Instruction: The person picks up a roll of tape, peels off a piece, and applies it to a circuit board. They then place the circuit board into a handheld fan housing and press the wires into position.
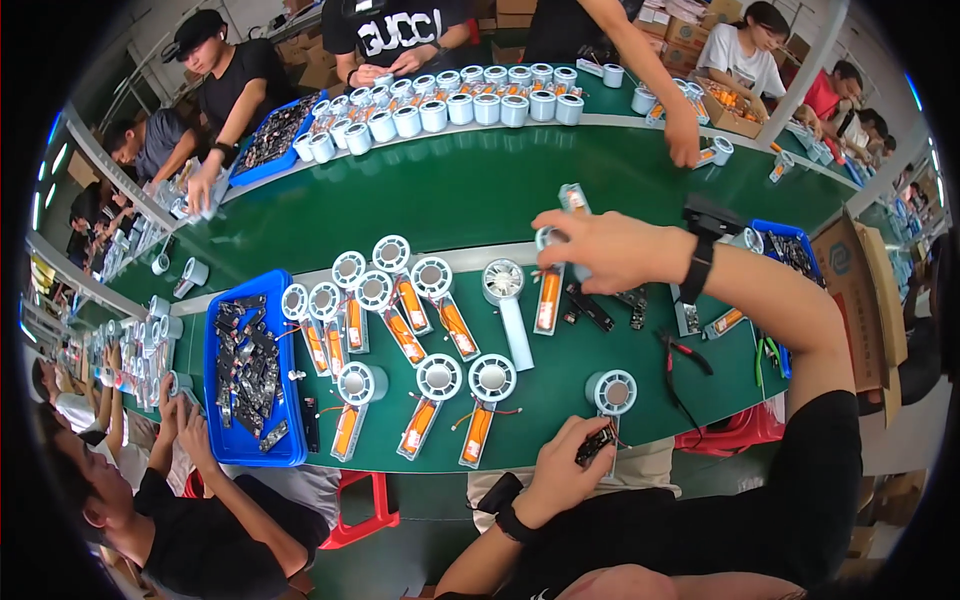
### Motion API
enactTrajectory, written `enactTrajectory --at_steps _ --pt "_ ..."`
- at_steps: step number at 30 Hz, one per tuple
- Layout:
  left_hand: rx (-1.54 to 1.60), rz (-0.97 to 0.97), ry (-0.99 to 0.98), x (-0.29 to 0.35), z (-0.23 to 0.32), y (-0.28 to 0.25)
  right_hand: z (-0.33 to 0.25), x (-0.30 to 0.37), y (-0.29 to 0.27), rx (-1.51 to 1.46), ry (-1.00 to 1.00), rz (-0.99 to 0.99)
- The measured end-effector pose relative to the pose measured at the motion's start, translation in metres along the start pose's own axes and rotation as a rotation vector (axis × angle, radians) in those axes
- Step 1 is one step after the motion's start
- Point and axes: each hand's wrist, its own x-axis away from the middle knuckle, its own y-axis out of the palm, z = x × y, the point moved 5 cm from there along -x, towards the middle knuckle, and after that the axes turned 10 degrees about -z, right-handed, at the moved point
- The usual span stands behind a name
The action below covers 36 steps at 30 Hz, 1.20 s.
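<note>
Our left hand [562, 475] pinches a small black part [596, 444] at the near edge of the green desk [555, 395], just beside a round-headed fan unit [612, 390] there, while our right hand [615, 252] reaches toward the far edge, fingers curled over the head of an orange-celled fan unit [546, 302], firmness of grip we cannot tell. Left of it we have a white-handled fan [515, 335], right of it black-and-red pliers [686, 354], and toward the desk's left end a cluster of fan units [373, 290] beside a blue tray [297, 400] of dark parts.
</note>
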Motion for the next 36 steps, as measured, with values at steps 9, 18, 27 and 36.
enactTrajectory --at_steps 9,18,27,36 --pt "-0.057 0.035 -0.011 0.001 0.000 0.002 -0.004 -0.024 0.020 0.012 -0.049 -0.006" --pt "-0.048 0.036 -0.017 0.002 0.001 0.003 0.001 0.019 -0.001 -0.150 0.014 0.127" --pt "-0.310 0.249 -0.138 -0.010 0.015 0.026 -0.067 0.116 -0.023 -0.575 -0.136 0.176" --pt "-0.699 -0.057 -0.283 -0.007 0.001 0.072 -0.109 0.056 0.016 -0.849 -0.376 -0.380"
